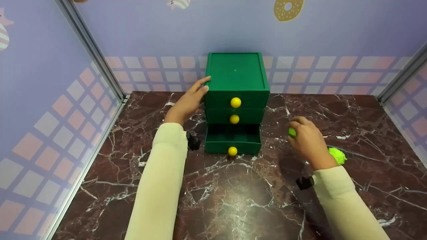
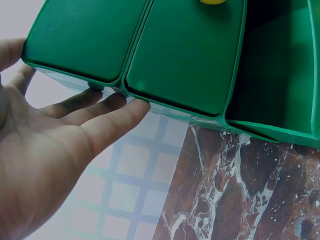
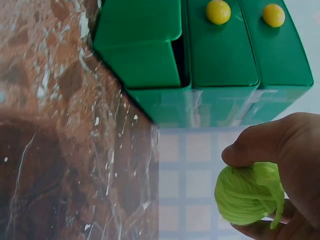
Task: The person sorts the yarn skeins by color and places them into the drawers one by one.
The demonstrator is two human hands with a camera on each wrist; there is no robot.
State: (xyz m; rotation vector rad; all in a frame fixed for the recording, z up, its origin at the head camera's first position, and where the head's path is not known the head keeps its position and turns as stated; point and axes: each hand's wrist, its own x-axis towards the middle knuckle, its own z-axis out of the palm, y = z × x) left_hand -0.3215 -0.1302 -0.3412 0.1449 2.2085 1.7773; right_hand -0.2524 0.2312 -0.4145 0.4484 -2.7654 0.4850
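Observation:
A green three-drawer cabinet (image 1: 236, 71) with round yellow knobs stands by the back wall. Its bottom drawer (image 1: 232, 147) is pulled out, and the bare inside shows; the upper two are closed. My left hand (image 1: 187, 101) rests against the cabinet's left side, fingers extended along it with the thumb near the top edge, as the left wrist view (image 2: 55, 135) also shows. To the right of the cabinet, above the table, my right hand (image 1: 308, 140) holds a small ball of lime-green yarn (image 3: 248, 194) between thumb and fingers.
Another bright yellow-green, fluffy-looking thing (image 1: 337, 156) lies on the table behind my right wrist, on something dark and partly hidden. The table (image 1: 230, 200) has a dark red marbled top. Patterned panels (image 1: 166, 40) enclose it at the back and both sides.

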